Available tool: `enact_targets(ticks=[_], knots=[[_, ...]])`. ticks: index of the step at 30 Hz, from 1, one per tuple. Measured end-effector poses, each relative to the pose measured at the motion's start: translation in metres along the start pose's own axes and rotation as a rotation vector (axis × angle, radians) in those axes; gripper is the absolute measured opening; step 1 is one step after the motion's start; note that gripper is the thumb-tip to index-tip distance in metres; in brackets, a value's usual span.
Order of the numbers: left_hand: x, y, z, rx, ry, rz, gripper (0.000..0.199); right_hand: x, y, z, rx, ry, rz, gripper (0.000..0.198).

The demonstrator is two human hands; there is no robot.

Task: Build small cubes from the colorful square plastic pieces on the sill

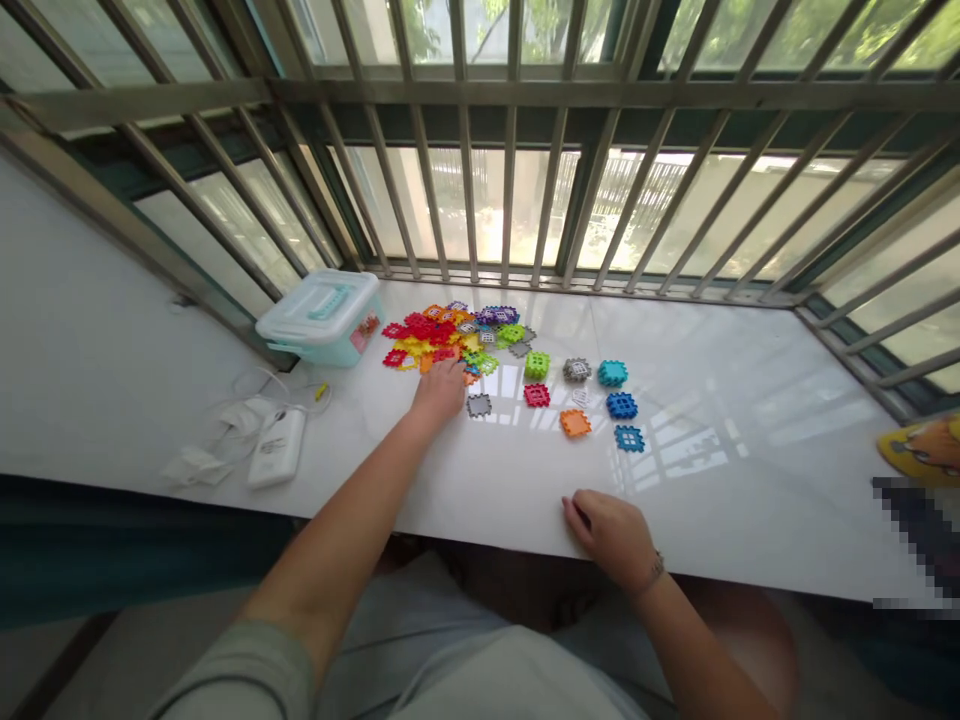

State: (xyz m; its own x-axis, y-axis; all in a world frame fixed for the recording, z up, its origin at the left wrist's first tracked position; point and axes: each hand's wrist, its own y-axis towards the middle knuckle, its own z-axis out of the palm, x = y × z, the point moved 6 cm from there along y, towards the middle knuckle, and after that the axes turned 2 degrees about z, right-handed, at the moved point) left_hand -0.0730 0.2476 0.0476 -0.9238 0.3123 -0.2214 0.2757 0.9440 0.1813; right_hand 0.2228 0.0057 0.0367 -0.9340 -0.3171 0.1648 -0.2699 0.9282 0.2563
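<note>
My left hand reaches to the front edge of a heap of interlocking plastic tiles in red, yellow, orange, green and purple. Its fingertips are hidden among the tiles, so their grip cannot be made out. A grey square tile lies just right of it. My right hand rests loosely curled at the table's front edge, nothing visible in it. Sorted by colour, right of the heap, are a green stack, a red tile, grey tiles, an orange tile, a turquoise stack and blue tiles.
A lidded pale-green plastic box stands at the back left. Nearer sit a white power device and cables. A barred window borders the white table behind. A yellow object lies at far right.
</note>
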Motion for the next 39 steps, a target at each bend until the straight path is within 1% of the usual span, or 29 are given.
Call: enact_targets(ticks=[2, 4, 9, 12, 15, 20, 23, 24, 26, 28, 29, 31, 32, 34, 36, 39], knots=[[-0.001, 0.008, 0.009, 0.037, 0.021, -0.005, 0.047, 0.000, -0.001, -0.001, -0.022, 0.006, 0.008, 0.044], [-0.001, 0.009, 0.012, 0.035, 0.029, -0.014, 0.045, -0.001, -0.001, -0.002, -0.036, 0.008, 0.015, 0.044], [0.003, 0.008, 0.012, 0.014, 0.030, -0.031, 0.037, -0.004, 0.000, 0.001, -0.025, 0.022, 0.022, 0.044], [0.006, 0.011, 0.013, 0.015, 0.016, -0.024, 0.035, -0.006, 0.001, 0.002, -0.013, 0.024, 0.036, 0.044], [0.009, 0.015, 0.014, 0.015, -0.007, -0.003, 0.028, -0.007, 0.001, 0.003, -0.008, 0.026, 0.044, 0.045], [0.012, 0.016, 0.005, -0.008, -0.047, 0.040, 0.020, -0.008, 0.002, 0.004, -0.004, 0.023, 0.052, 0.044], [0.006, 0.005, -0.009, -0.074, -0.086, 0.055, 0.014, -0.007, 0.003, 0.003, -0.012, 0.024, 0.047, 0.044], [-0.001, -0.003, -0.015, -0.135, -0.129, 0.071, 0.011, -0.007, 0.003, 0.002, -0.017, 0.025, 0.044, 0.043], [-0.023, -0.030, -0.027, -0.256, -0.248, 0.152, 0.009, -0.006, 0.002, 0.001, -0.030, 0.030, 0.037, 0.043], [-0.055, -0.067, -0.030, -0.303, -0.373, 0.256, 0.008, -0.005, 0.002, 0.000, -0.039, 0.041, 0.031, 0.042], [-0.072, -0.087, -0.028, -0.301, -0.434, 0.299, 0.010, -0.005, 0.002, -0.001, -0.041, 0.049, 0.029, 0.042], [-0.106, -0.126, -0.018, -0.235, -0.526, 0.343, 0.013, -0.005, 0.002, -0.001, -0.041, 0.069, 0.029, 0.039], [-0.120, -0.142, -0.011, -0.195, -0.538, 0.344, 0.013, -0.005, 0.001, -0.001, -0.040, 0.078, 0.031, 0.037], [-0.144, -0.167, 0.001, -0.143, -0.484, 0.382, 0.010, -0.005, 0.001, -0.002, -0.033, 0.089, 0.038, 0.033], [-0.155, -0.178, 0.010, -0.089, -0.418, 0.406, 0.010, -0.005, 0.002, -0.001, -0.021, 0.092, 0.050, 0.028], [-0.153, -0.175, 0.010, -0.075, -0.469, 0.374, 0.005, -0.004, 0.003, -0.001, -0.016, 0.098, 0.071, 0.021]])
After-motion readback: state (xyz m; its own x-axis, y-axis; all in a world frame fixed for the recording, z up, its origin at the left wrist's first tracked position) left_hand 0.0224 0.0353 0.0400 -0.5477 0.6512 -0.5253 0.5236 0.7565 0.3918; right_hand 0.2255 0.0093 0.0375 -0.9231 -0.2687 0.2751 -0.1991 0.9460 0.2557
